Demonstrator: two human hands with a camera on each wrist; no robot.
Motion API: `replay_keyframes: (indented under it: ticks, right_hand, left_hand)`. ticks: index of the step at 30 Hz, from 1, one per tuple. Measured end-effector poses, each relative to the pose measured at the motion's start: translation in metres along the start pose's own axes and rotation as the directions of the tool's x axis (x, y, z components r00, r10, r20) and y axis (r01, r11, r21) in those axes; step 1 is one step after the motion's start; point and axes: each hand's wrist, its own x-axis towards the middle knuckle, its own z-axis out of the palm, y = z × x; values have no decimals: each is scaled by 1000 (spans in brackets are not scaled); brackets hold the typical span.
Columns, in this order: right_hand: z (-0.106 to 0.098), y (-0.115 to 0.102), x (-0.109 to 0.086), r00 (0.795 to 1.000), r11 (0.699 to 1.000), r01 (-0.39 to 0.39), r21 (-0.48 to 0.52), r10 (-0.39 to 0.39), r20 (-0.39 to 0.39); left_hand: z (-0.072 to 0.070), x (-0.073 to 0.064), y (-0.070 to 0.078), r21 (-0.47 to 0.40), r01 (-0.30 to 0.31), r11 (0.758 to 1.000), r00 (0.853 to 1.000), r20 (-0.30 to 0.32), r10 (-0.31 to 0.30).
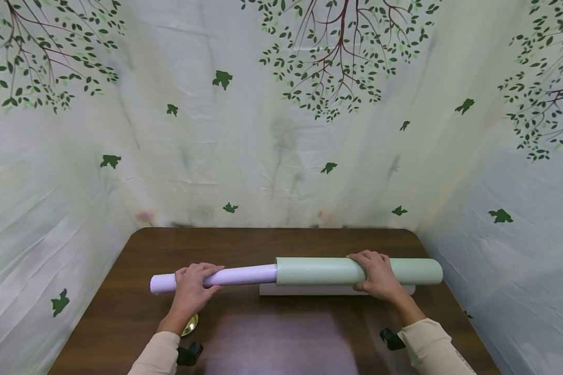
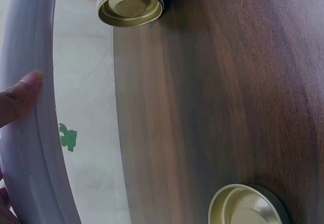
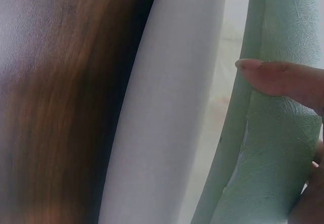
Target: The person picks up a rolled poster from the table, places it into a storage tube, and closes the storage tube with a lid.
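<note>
My left hand (image 1: 194,287) grips a lavender paper roll (image 1: 248,274) with its thumb on the near side. The roll's right end goes inside the left opening of a wider pale green paper roll (image 1: 316,271). Toward the green roll's right part, my right hand (image 1: 377,273) holds it from above, the thumb (image 3: 278,77) pressed along its near side. A white tube (image 1: 309,290) lies on the table below the green roll, partly hidden by it. Its recessed gold metal end (image 2: 130,6) shows in the left wrist view.
A gold metal cap (image 2: 248,206) lies on the brown wooden table (image 1: 272,338), partly behind my left wrist in the head view. White cloth (image 1: 262,156) printed with leaves and branches hangs behind the table and along both sides.
</note>
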Motion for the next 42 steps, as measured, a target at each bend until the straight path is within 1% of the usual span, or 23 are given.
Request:
replay_keyframes:
  ticks: [5, 10, 17, 23, 27, 36, 39, 42]
  right_hand:
    - [-1, -1, -5, 1000, 1000, -18, -9, 18, 8]
    - [3, -2, -6, 1000, 1000, -3, 0, 3, 7]
    - [4, -4, -2, 1000, 1000, 4, -7, -4, 4]
    - [6, -7, 2, 1000, 1000, -13, -14, 13, 4]
    - [7, -9, 1, 1000, 1000, -26, -8, 26, 12]
    - [10, -11, 1, 1000, 1000, -3, -18, 3, -7]
    - [9, -11, 2, 1000, 1000, -10, -19, 10, 1]
    - [8, -12, 2, 1000, 1000, -14, -21, 14, 11]
  left_hand:
    - [5, 0, 3, 17, -7, 1000, 1000, 29, 6]
    - [7, -2, 3, 24, -21, 999, 1000, 15, 21]
    - [7, -3, 4, 34, -25, 999, 1000, 20, 24]
    - [7, -1, 6, 46, -65, 997, 998, 14, 64]
    - [8, -1, 7, 59, -74, 996, 997, 19, 73]
    - [6, 1, 12, 103, -98, 990, 995, 22, 96]
    - [6, 1, 15, 114, -105, 988, 994, 30, 102]
    - [8, 0, 17, 128, -124, 984, 992, 28, 121]
